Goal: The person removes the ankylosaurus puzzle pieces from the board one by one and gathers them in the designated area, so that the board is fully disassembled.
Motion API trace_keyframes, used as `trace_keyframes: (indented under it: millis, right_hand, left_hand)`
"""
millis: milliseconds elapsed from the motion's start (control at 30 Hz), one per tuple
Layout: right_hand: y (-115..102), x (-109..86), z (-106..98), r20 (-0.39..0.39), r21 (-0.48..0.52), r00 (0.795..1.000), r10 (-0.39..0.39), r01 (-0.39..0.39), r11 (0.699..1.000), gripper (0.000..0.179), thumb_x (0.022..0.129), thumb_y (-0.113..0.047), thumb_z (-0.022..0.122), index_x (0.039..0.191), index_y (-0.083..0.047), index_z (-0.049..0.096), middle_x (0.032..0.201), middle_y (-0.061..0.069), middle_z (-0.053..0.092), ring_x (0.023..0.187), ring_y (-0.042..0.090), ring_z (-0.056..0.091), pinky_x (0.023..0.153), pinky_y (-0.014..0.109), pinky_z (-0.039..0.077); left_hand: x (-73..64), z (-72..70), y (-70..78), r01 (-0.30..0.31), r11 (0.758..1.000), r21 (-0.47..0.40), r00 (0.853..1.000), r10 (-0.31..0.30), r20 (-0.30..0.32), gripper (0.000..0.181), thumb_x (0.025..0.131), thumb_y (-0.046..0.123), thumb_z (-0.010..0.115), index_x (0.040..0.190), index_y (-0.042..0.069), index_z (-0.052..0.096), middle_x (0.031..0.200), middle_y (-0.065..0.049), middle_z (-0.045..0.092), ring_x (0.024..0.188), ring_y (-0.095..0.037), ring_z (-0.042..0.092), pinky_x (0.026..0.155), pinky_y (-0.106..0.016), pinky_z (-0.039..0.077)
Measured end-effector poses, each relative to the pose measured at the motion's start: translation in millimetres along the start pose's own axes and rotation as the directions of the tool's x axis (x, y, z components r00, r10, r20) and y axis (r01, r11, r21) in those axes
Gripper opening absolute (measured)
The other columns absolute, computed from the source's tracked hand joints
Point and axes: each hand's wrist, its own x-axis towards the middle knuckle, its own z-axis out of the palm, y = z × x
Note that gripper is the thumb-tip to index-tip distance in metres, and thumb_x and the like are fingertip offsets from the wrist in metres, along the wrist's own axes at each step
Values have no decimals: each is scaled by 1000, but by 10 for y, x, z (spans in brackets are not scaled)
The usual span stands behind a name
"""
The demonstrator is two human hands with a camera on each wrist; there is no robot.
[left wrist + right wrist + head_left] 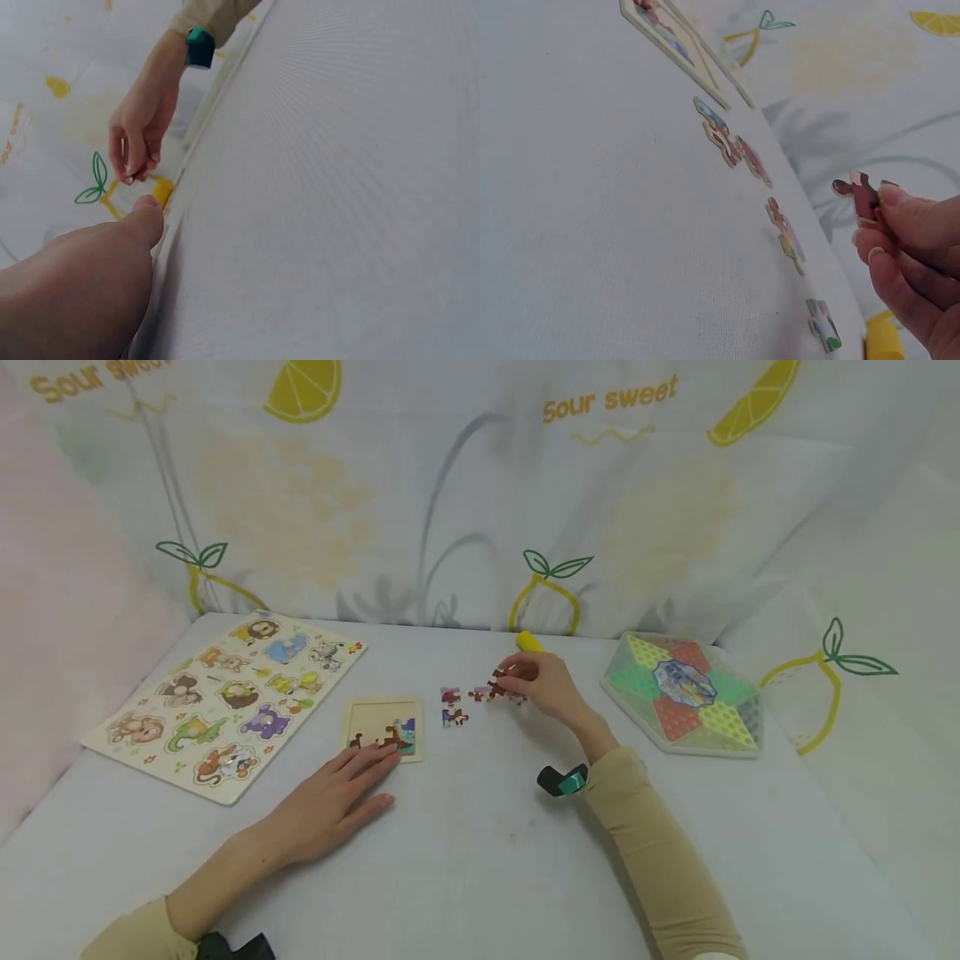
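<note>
Between thumb and fingers my right hand (546, 683) pinches a dark red-brown jigsaw piece (864, 196), lifted off the table. Fingers extended, my left hand (326, 806) rests its fingertips on the lower edge of a small wooden puzzle frame (384, 700). Several joined pieces (405, 737) fill the lower part of that frame; the fingers partly cover them. Loose jigsaw pieces (454, 718) lie to the right of the frame, and another piece (823, 325) lies below the right hand in the right wrist view.
A large animal puzzle board (225, 702) lies at the left. At the right is a hexagonal game box (682, 693) with coloured triangles. A yellow object (529, 642) stands behind the right hand. A patterned curtain (465, 485) hangs along the table's back edge.
</note>
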Motion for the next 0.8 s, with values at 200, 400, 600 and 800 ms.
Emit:
trace_keyframes:
  millis: [200,400,600,800]
  right_hand:
    - [-5,15,8,39,-9,999,19,-19,1000,24,94,-22,72,115,-11,73,100,8,72,87,21,64,72,26,52]
    - [15,26,39,92,-5,995,29,-29,1000,31,94,-23,72,122,-10,72,102,7,74,81,19,65,71,25,54]
    - [25,25,21,115,-9,993,7,-6,1000,26,92,-20,74,116,-8,72,93,8,74,76,20,68,72,28,55]
    - [22,14,25,220,18,975,11,-15,1000,17,91,-19,75,105,-10,72,88,6,72,75,20,68,73,30,58]
  left_hand:
    - [3,5,3,2,1000,-8,1000,-2,6,56,104,43,50,153,18,42,156,1,41,146,-32,34,118,-52,30]
    - [-3,-13,5,2,1000,-4,1000,-2,9,56,104,43,50,153,17,42,156,0,41,146,-33,34,118,-53,31]
    - [-1,-8,-3,-4,1000,-5,1000,4,2,56,104,43,50,154,18,42,157,1,40,146,-32,34,118,-53,31]
    - [-4,-9,2,0,1000,-2,1000,0,7,56,104,43,50,153,18,42,157,1,40,146,-31,34,118,-53,30]
